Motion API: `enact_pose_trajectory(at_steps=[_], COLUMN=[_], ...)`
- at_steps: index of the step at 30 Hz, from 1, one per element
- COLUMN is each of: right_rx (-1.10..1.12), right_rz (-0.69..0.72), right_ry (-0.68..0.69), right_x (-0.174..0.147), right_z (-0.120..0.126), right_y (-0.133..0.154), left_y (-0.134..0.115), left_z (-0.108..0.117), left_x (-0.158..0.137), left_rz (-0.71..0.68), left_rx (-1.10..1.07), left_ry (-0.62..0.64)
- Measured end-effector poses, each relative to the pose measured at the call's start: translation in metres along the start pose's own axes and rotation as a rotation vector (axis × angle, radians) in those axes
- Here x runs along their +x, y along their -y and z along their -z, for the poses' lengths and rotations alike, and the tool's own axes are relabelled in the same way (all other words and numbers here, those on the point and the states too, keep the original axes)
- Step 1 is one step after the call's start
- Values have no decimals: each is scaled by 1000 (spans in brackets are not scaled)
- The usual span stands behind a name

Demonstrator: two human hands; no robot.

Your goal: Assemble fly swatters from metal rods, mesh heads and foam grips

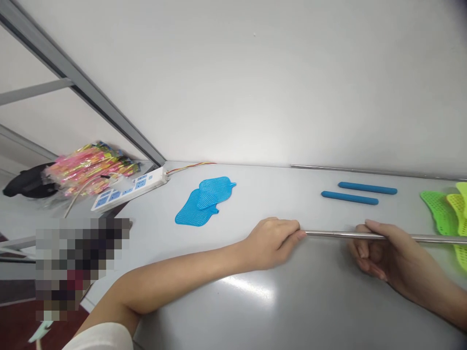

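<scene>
Your left hand [275, 243] is closed around the near-left portion of a thin, straight, silver metal rod [332, 234]; the grip hides that end. Your right hand [394, 248] curls loosely around the same rod, which passes between the thumb and the bent fingers. The rod is smooth and shiny, lies nearly level above the grey bench [292, 306], and leaves view at the right.

Note the limits: the white wall [255, 87] bounds the bench's rear edge, with a second silver metal rod [350, 169] lying along it. The bench's left edge runs beside your left forearm. Bare surface extends between two overlapping blue mesh paddles [216, 192] and two slim blue rounded tubes [350, 198]. Green and yellow perforated plastic sheets [440, 211] occupy the right side, near your right hand.
</scene>
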State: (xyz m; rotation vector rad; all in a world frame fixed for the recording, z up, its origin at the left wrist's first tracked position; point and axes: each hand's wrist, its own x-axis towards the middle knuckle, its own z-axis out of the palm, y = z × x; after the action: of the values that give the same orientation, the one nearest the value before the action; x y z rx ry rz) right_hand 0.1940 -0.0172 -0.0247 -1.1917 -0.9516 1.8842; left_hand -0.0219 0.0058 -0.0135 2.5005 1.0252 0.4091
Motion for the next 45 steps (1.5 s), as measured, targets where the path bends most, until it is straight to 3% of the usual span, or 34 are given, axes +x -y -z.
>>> enact_pose_trajectory(at_steps=[18,33,41,45], right_rx=[-424,-687,-513,-437], right_rz=[194,171,179,124], right_ry=[140,136,115,21], right_x=[-3,-5,-4,-6], right_z=[0,-8,-7,-7], right_y=[-6,-8,-7,-3], left_y=[9,6,4,3], left_z=[2,1,-2,-2], left_x=[-2,-2,-1,-1], left_rz=[-65,-97,-66,-30], left_rx=[-20,-26,-42,-82], left_ry=[81,107,109,97])
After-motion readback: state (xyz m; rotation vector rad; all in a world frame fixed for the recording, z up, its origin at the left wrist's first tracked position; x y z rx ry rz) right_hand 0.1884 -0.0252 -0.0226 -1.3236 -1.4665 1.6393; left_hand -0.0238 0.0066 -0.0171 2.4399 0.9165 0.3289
